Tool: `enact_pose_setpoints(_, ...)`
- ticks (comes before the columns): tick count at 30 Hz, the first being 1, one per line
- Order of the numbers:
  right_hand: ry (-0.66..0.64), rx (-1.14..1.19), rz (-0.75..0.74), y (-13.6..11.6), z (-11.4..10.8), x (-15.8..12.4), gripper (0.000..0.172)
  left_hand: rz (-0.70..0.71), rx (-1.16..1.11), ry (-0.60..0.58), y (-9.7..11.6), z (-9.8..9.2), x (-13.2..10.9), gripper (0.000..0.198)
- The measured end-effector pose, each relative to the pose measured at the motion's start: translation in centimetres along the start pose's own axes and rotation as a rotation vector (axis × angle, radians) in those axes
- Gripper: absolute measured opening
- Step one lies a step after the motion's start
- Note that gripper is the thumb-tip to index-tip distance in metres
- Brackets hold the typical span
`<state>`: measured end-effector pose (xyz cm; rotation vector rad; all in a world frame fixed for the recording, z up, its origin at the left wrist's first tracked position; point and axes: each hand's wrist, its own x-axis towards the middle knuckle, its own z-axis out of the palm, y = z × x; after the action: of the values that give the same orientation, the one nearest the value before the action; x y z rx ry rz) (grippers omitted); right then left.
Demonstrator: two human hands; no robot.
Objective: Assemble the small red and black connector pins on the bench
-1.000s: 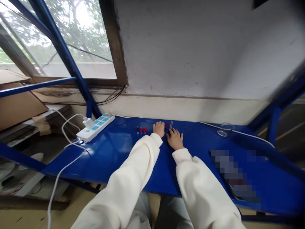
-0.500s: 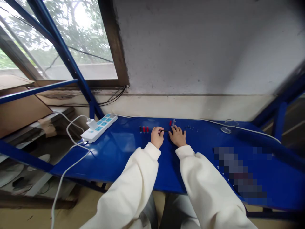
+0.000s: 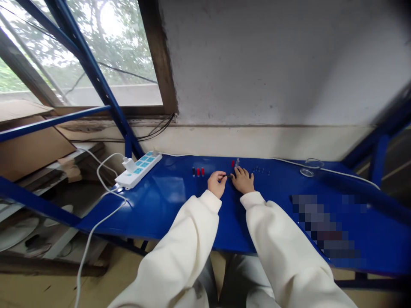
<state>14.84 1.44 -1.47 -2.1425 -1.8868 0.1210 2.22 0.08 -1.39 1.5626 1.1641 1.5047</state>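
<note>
My left hand (image 3: 217, 183) and my right hand (image 3: 243, 180) meet over the far middle of the blue table (image 3: 167, 201), both in cream sleeves. Both have curled fingers pinching a small black part (image 3: 229, 175) held between them. A red plug (image 3: 233, 163) and a small clear piece (image 3: 237, 162) stand just beyond my right fingers. To the left stands a short row of three tiny plugs (image 3: 198, 171), one black and two red. Several dark little bits (image 3: 260, 170) lie to the right.
A white power strip (image 3: 139, 169) with blue sockets sits at the table's back left, its white cable (image 3: 96, 222) hanging off the edge. A clear glass dish (image 3: 310, 167) rests at the back right. A blurred patch (image 3: 324, 226) covers the right side. Cardboard (image 3: 28, 145) lies left.
My left hand drew back from the far row and curled shut, meeting my right hand on the small black part. The view shifted slightly.
</note>
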Motion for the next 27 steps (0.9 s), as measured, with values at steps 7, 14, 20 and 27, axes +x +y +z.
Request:
enact_pose_setpoints(7,0.079,0.106,-0.111,-0.1,-0.3,-1.7,0.039,-0.049,-0.075,0.080,0.2,-0.2,0.2,0.013)
enact_pose_setpoints(14,0.438,0.504,-0.246,-0.6,-1.6,-2.2,0.020,-0.161,-0.192,0.111,0.3,-0.3,0.2,0.016)
enact_pose_setpoints(20,0.440,0.722,-0.239,-1.1,-3.1,-2.9,0.026,-0.238,-0.261,0.123,0.7,-0.6,0.2,0.014)
enact_pose_setpoints(27,0.406,0.859,-0.218,-0.7,-2.7,-2.5,0.026,-0.293,-0.322,0.132,1.4,-0.6,0.2,0.014)
